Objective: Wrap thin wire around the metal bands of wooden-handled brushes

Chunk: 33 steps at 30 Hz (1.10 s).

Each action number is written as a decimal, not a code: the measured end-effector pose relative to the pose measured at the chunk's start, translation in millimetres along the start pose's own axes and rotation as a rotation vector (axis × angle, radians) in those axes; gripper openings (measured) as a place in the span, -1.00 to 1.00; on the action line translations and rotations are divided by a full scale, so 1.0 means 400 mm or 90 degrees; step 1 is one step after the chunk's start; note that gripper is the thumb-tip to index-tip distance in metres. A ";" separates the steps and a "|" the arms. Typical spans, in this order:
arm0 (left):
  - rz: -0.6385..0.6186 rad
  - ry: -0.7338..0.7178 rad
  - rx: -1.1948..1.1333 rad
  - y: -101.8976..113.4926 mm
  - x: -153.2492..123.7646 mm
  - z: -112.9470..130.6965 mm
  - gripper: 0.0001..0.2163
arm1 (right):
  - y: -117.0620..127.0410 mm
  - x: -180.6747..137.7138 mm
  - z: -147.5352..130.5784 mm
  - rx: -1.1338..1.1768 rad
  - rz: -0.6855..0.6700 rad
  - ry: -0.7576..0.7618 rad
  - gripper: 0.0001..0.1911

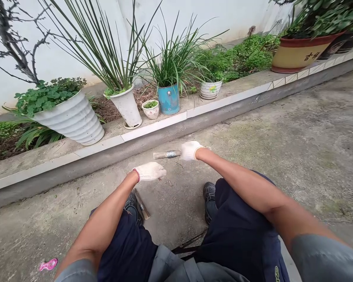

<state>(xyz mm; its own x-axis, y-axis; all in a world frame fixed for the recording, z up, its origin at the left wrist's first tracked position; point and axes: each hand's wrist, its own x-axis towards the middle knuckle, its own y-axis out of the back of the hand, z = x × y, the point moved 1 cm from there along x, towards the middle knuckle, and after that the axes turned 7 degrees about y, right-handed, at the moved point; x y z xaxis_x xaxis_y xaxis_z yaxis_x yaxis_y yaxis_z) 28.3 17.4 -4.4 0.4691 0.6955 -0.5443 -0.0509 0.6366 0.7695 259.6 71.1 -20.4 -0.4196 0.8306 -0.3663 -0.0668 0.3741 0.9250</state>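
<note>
My right hand point(190, 150), in a white knit glove, is closed around a short wooden stick point(161, 155) with shiny wire wound about its middle. The stick points left, and the glove covers its other part. My left hand point(150, 171), gloved alike, hovers lower and to the left, apart from the stick. Its fingers are drawn together, and whatever may be between the fingertips is too small to make out. Beside my left shoe point(132, 205) a second wooden piece point(141, 203) lies on the concrete.
A low tiled ledge point(153, 127) runs across in front. On it stand a ribbed white pot point(73, 119), a tall white pot point(126, 107), a small pot point(151, 111), a blue bucket point(168, 101) and a yellow planter point(297, 55). A pink object point(48, 264) lies at lower left.
</note>
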 end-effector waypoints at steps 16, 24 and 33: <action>0.065 0.098 -0.031 0.049 -0.014 -0.038 -0.71 | -0.055 -0.076 -0.074 0.127 -0.301 0.175 -0.64; 0.026 0.038 0.021 -0.002 0.000 0.014 -0.60 | 0.003 -0.028 -0.035 0.006 0.003 0.008 -0.60; 0.071 0.072 -0.011 0.061 -0.034 -0.046 -0.70 | 0.010 -0.113 -0.052 0.350 -0.140 0.244 -0.55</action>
<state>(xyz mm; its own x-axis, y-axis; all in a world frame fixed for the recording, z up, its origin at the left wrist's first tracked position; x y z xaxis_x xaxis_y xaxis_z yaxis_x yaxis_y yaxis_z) 4.6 29.6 15.7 0.3576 0.7948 -0.4904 -0.1136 0.5583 0.8219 259.3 26.7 2.1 -0.7453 0.5454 -0.3835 0.2380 0.7549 0.6111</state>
